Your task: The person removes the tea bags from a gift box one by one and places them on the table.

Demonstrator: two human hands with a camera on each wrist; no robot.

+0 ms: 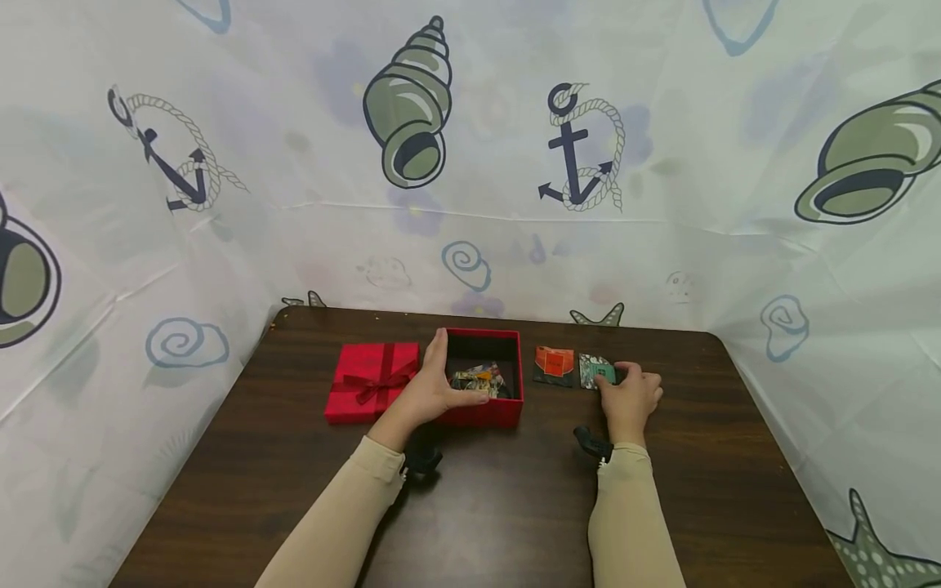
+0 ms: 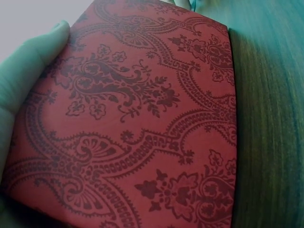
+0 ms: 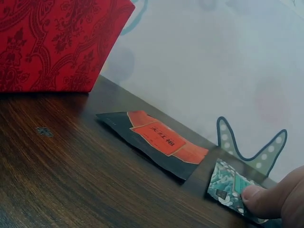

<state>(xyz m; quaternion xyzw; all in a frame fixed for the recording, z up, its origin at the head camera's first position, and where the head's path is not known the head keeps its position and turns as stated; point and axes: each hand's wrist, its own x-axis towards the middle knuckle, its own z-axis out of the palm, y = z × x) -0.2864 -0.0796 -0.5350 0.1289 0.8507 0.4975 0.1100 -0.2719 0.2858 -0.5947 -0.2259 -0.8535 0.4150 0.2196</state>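
Observation:
My left hand (image 1: 427,392) holds the open red gift box (image 1: 481,415) at its left side, with the thumb (image 2: 35,61) over the front rim. Several small shiny packets (image 1: 481,380) lie inside the box. To the right, my right hand (image 1: 631,400) pinches a green patterned tea packet (image 1: 592,370) at its right edge. The thumb (image 3: 266,199) lies on top of that packet; the other fingers are hidden in the right wrist view. Between box and right hand, an orange and black tea packet (image 1: 554,365) lies flat on the table.
A red box lid (image 1: 375,382) with a ribbon bow lies left of the box, beside the left hand. The brown wooden table (image 1: 507,498) ends at a patterned cloth backdrop (image 1: 485,163) behind and at the sides.

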